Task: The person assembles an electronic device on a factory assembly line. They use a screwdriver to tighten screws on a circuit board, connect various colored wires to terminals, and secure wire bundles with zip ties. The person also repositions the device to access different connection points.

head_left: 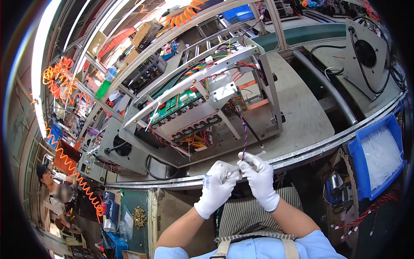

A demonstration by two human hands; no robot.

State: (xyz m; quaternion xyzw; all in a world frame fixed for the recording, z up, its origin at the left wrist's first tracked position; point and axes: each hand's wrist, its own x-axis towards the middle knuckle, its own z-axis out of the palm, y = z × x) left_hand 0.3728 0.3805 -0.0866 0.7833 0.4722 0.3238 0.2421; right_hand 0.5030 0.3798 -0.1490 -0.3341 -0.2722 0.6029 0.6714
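Observation:
Both my hands wear white gloves and meet in front of the open metal chassis (241, 134). My right hand (259, 179) pinches the lower end of a twisted red, blue and black wire bundle (245, 136), which hangs out of the chassis. Beside it, my left hand (217, 184) is closed, its fingertips at the wire's end; what they pinch is too small to make out. A thin whitish piece (259, 153) sticks out by the right fingertips. Inside the chassis are a green circuit board (179, 105), copper bars and coloured wires. A black cable (254, 134) hangs next to the bundle.
The chassis stands on a grey board (302, 108) on a roller line. At right is a blue bin (366, 168) of thin white strips, with red-black wires (371, 211) below. Another fan panel (366, 56) stands far right. An orange coiled hose (82, 181) hangs left; a person (60, 190) is beyond.

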